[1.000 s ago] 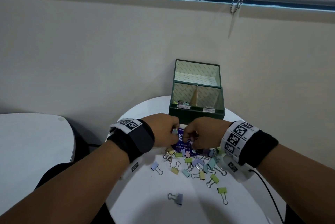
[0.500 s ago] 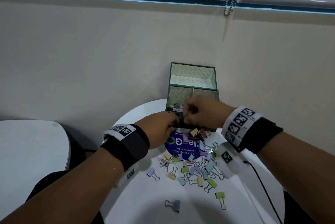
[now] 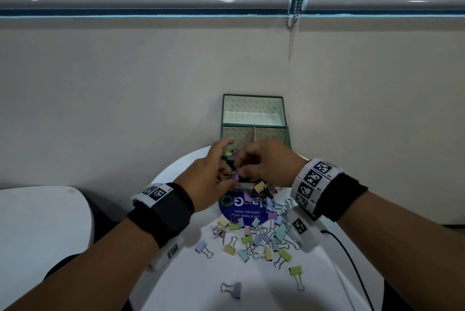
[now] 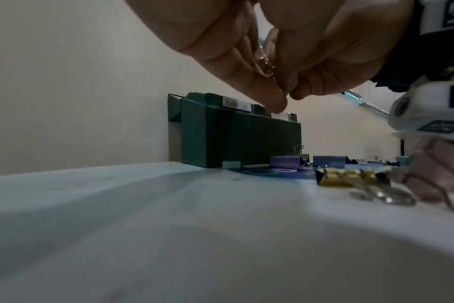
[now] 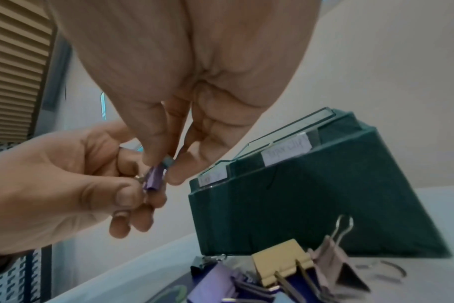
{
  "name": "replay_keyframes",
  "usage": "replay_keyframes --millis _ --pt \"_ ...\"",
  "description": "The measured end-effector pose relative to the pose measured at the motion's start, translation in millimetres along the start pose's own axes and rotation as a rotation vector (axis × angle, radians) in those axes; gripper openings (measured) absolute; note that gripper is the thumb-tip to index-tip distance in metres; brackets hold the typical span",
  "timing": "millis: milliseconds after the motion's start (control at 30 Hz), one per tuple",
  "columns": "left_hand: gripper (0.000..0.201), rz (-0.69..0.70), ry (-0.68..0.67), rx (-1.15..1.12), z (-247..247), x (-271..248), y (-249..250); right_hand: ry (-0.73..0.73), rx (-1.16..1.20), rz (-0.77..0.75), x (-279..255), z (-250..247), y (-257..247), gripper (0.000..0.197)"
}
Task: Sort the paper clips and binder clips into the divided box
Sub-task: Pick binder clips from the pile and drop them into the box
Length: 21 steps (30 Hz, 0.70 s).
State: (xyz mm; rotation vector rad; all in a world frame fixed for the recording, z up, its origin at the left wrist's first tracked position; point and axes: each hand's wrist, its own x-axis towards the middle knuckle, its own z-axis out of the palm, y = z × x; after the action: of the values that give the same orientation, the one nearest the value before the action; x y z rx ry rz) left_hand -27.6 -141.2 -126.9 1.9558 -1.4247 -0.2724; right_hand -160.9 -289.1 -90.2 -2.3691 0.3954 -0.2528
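Observation:
A small purple binder clip point(image 5: 154, 178) hangs in the air just before the green divided box point(image 5: 311, 205). My right hand point(image 5: 169, 165) pinches its top from above, where a small teal bit shows. My left hand point(image 5: 136, 189) pinches its wire handle from the left. In the head view both hands, left point(image 3: 226, 176) and right point(image 3: 243, 172), meet on the clip point(image 3: 236, 176) at the box's point(image 3: 286, 134) front wall. Some clips lie in the box's left compartment point(image 3: 230, 153). Several pastel binder clips point(image 3: 259, 235) lie scattered on the round white table point(image 3: 201, 285).
A blue round sticker point(image 3: 241, 207) lies under the pile. A lilac clip point(image 3: 235, 289) and a green clip point(image 3: 295, 271) lie apart near me. A second white table point(image 3: 37, 222) stands at the left. A black cable point(image 3: 352, 265) runs off the right wrist. The wall is right behind the box.
Both hands rose from the pile toward the box's front. The right hand went first to the box, then came back slightly; now both hold a purple clip between them.

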Motion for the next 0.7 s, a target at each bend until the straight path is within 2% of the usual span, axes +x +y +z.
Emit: replay_keyframes --millis 67,167,300,533,600,700 --pt "0.09 -0.016 0.027 -0.055 0 0 1 0.04 0.16 0.04 -1 1 -2 0.01" --pt "0.09 -0.042 0.076 -0.065 -3 1 -1 0.083 0.478 0.122 -1 5 -6 0.012" --pt "0.085 -0.023 0.07 -0.025 -4 -1 -2 0.048 0.77 0.232 2 14 -9 0.015" --pt "0.06 0.026 0.107 -0.07 -1 1 -4 -0.054 0.742 0.249 6 -3 -9 0.02" --pt "0.059 0.026 0.119 -0.07 -2 2 -8 0.035 0.725 0.231 11 -8 -8 0.022" --pt "0.052 0.016 0.165 0.022 -5 4 -12 0.267 0.639 0.224 23 -12 -2 0.019"
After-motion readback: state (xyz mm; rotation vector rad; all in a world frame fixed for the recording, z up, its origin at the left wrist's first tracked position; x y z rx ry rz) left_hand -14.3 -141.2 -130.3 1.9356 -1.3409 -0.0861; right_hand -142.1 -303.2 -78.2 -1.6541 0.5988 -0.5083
